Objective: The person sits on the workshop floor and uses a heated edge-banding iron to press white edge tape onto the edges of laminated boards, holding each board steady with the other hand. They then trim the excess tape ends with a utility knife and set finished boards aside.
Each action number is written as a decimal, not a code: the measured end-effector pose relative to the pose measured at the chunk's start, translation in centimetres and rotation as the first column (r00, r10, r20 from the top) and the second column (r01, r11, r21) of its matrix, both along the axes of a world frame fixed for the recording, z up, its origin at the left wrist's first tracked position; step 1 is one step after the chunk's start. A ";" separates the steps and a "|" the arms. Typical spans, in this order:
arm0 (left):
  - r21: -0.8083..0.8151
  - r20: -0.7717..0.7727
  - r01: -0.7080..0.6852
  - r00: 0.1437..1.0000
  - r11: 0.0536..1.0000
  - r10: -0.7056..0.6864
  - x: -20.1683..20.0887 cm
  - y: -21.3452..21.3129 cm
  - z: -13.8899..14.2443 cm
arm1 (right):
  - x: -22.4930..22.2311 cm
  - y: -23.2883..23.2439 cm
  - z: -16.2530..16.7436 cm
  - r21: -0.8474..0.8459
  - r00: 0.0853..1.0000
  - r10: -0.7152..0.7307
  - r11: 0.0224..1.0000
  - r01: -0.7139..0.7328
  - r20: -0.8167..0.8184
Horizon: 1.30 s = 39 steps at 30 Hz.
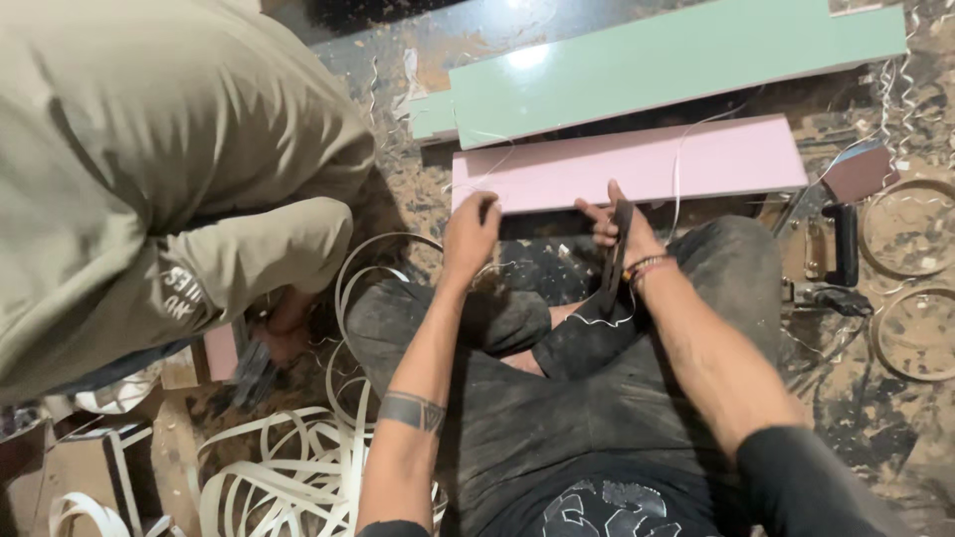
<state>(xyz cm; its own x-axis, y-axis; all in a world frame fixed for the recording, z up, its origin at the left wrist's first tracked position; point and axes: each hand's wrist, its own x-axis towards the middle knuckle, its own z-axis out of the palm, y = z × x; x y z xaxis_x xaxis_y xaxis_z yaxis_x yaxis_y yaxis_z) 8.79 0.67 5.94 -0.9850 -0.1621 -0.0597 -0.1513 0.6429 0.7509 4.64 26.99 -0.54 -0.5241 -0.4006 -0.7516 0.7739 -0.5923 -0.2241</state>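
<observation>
Left hand (472, 225) pinched together on pink board's (637, 164) near edge | right hand (619, 231) clamped on dark flat tool (614, 261) | we judge trimming underway; white edge strips (288, 467) litter floor

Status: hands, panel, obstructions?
Left hand on the pink panel edge. Right hand grips a dark flat tool. Co-worker's sleeve close left.

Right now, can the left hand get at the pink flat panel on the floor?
Probably yes. The left hand already sits at the near edge of the pink flat panel, fingers curled, with nothing between them. The right hand holds a dark flat tool alongside, clear of it.
</observation>
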 end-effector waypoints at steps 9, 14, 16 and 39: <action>0.206 0.022 -0.499 0.862 0.841 0.506 -13.5 -1.1 -8.1 | 13.9 4.0 7.4 -0.394 0.983 -0.013 0.917 -0.061 -0.182; 0.611 0.504 -0.673 0.737 0.417 0.450 -14.1 -1.7 -7.9 | 18.1 8.3 10.1 -0.380 0.994 -0.085 0.923 0.051 -0.074; 0.632 0.552 -0.658 0.753 0.409 0.358 -12.8 -2.1 -6.6 | 18.3 9.3 9.9 -0.407 0.989 -0.118 0.911 0.072 -0.090; 0.889 0.167 -0.185 0.983 0.419 0.082 13.9 -2.8 9.5 | 18.9 22.4 10.9 -0.191 0.794 -0.374 0.928 0.321 -0.480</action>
<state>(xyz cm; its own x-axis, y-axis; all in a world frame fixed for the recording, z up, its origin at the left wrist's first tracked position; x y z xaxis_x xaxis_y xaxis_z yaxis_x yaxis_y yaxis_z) 22.69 -2.10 15.46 -0.9380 -0.0941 -0.3337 -0.2659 -0.4225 0.8665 23.50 49.38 10.36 -0.9329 -0.1738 -0.3154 0.3083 -0.8381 -0.4501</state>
